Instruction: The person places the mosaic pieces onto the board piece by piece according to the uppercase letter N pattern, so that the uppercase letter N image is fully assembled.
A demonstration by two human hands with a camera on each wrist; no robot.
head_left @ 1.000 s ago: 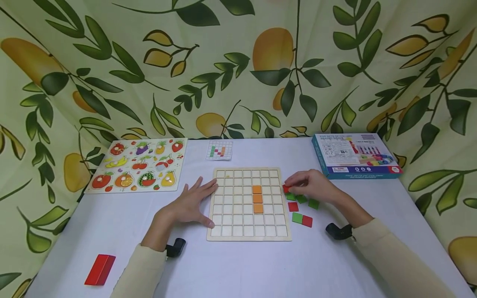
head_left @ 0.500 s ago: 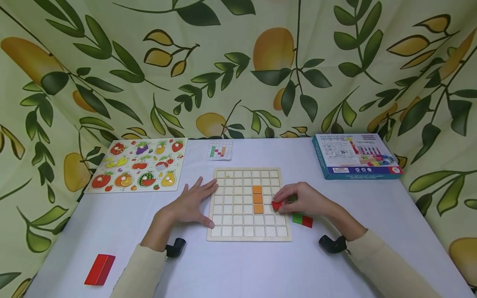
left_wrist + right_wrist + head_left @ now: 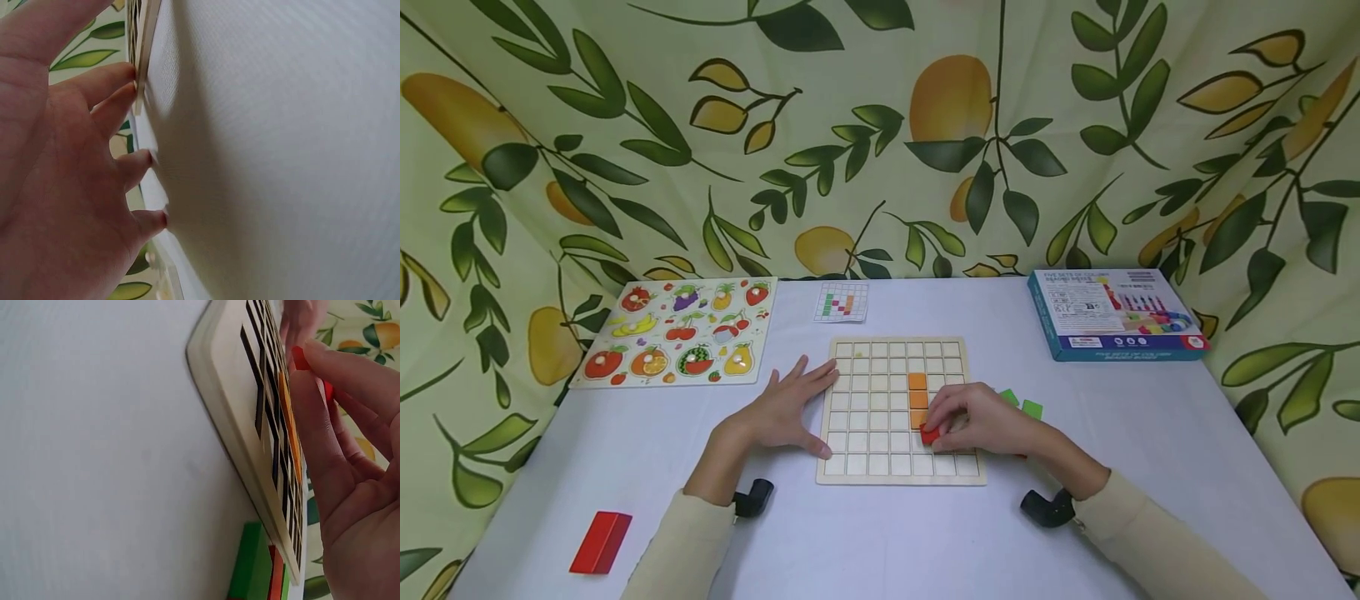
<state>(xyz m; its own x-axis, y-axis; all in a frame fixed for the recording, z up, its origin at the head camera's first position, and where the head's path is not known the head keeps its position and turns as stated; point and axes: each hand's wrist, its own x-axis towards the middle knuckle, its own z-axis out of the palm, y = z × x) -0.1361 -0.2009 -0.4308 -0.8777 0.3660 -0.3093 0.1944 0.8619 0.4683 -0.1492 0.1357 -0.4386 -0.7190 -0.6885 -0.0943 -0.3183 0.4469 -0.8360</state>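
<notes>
Near the left edge of the white-clothed table, a red rectangular block is lying well apart from the square wooden grid board. The left hand, fingers spread, is touching the board's left edge. The right hand is pinching 1 red square tile just nearer than 3 orange square tiles, blocking part of the board's right edge; 2 green square tiles are showing beyond. A blue-sided cardboard box is lying toward the far right corner.

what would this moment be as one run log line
left hand: fingers spread, touching grid board edge | right hand: pinching red tile by near end of orange tiles | orange tiles: three, one column
</notes>
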